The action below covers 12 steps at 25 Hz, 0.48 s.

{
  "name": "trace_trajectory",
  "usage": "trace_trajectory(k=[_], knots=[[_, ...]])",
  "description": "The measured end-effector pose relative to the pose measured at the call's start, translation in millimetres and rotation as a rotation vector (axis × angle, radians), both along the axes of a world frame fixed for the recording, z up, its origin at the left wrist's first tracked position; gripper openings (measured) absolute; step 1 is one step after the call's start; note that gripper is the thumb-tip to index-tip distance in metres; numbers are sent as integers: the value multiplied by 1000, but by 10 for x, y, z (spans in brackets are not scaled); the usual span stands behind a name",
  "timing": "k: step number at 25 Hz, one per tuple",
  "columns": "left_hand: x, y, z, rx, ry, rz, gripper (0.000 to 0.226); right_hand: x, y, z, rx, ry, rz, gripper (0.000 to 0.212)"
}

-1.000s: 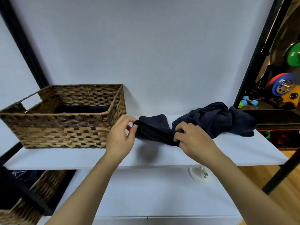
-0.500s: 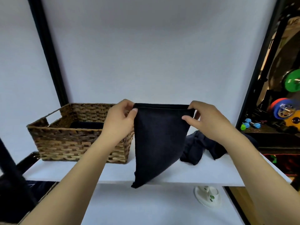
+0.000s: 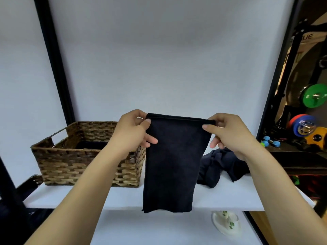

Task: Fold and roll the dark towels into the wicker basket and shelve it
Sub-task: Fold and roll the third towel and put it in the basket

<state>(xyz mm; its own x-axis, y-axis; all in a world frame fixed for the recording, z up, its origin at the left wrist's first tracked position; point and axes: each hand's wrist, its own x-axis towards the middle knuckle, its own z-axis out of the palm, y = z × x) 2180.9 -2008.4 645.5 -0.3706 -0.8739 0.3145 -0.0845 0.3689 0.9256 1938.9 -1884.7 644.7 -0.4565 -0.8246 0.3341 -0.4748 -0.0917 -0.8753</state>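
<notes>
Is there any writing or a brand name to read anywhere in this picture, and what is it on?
"UE": pale letters on the dark gym rack at upper right; the start of the word is cut off.
No print shows on the towel, the wicker basket or the weight plates.

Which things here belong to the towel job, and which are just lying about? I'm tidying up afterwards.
Job: held dark towel, pinched by left hand and right hand; towel heap; wicker basket; white shelf.
Lying about: weight plates, small dumbbells, white dish.
</notes>
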Motion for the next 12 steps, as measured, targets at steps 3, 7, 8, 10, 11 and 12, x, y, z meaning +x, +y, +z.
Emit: trace_trajectory(k=[3,7,8,10,11,12], knots=[[-21,41,111,84,89,-53,4,27,99,35,-101,-284,44,6],[-224,-98,303,64,118,-5,5,-100,-39,180,-222,-432,113,14],[-308,-183,324,58,101,13,5,-174,-150,207,-224,-433,114,17],[-498,-391,313,82,54,32,6,-321,-426,211,-197,-448,100,24],[-602,-504,299,97,30,34,6,-389,-579,198,-180,-462,97,24],[-687,-613,279,102,8,35,7,-460,-728,171,-164,-473,106,19]])
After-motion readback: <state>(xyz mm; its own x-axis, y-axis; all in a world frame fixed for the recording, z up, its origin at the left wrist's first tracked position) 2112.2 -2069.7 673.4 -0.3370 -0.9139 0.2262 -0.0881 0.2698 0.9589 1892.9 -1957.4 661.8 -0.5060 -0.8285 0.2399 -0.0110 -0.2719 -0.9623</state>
